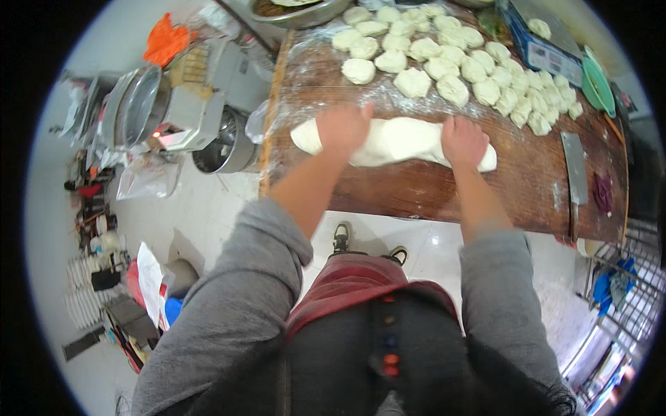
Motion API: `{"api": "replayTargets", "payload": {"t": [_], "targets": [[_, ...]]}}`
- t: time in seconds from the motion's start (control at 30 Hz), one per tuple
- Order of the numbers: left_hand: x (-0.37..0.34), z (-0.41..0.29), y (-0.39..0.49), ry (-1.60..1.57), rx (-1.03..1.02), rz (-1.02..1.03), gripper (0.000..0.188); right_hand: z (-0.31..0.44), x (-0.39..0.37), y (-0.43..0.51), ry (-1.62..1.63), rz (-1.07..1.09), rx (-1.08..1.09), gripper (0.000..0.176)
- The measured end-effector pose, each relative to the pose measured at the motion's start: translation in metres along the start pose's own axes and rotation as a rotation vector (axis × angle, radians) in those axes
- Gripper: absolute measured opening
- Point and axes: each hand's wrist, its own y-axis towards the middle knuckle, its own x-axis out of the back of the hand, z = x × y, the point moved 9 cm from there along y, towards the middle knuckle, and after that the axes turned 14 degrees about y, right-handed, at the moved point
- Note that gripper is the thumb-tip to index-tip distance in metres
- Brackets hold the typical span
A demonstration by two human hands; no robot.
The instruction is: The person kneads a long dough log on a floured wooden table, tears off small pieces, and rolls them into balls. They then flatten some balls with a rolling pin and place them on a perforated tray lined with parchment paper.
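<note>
A long, thick roll of white dough point(406, 136) lies crosswise on the floured wooden table point(395, 192). My left hand point(343, 130) grips it near its left end, and the tip of the dough sticks out beyond the fingers. Close to the right end, my right hand point(464, 140) has its fingers curled over the dough. Both forearms reach straight forward with grey sleeves pushed up. Behind the roll sit many separate dough pieces point(413, 82), larger on the left and smaller on the right. The undersides of both hands are hidden.
A cleaver point(574, 169) lies at the table's right, beside a purple cloth-like scrap point(602, 192). At the back right stand a scale point(554, 57) bearing a dough piece and a green bowl point(597, 86). A metal basin point(302, 16) is behind; a steel pot point(223, 145) stands left.
</note>
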Motion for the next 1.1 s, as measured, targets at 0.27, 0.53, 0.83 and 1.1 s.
{"api": "replayTargets", "payload": {"t": [0.27, 0.53, 0.83, 1.1], "targets": [[-0.017, 0.015, -0.079, -0.094, -0.21, -0.576, 0.039, -0.027, 0.023, -0.104, 0.123, 0.063, 0.143, 0.02], [-0.016, -0.011, 0.04, 0.021, -0.198, -0.239, 0.044, 0.092, -0.008, 0.033, 0.054, 0.091, 0.089, 0.031], [0.018, 0.061, -0.139, -0.483, -0.542, -0.683, 0.046, 0.197, 0.007, -0.104, 0.343, -0.17, 0.483, 0.042], [0.007, 0.026, -0.009, -0.221, -0.419, -0.647, 0.041, 0.159, -0.066, 0.004, 0.253, 0.075, 0.475, 0.025]]}}
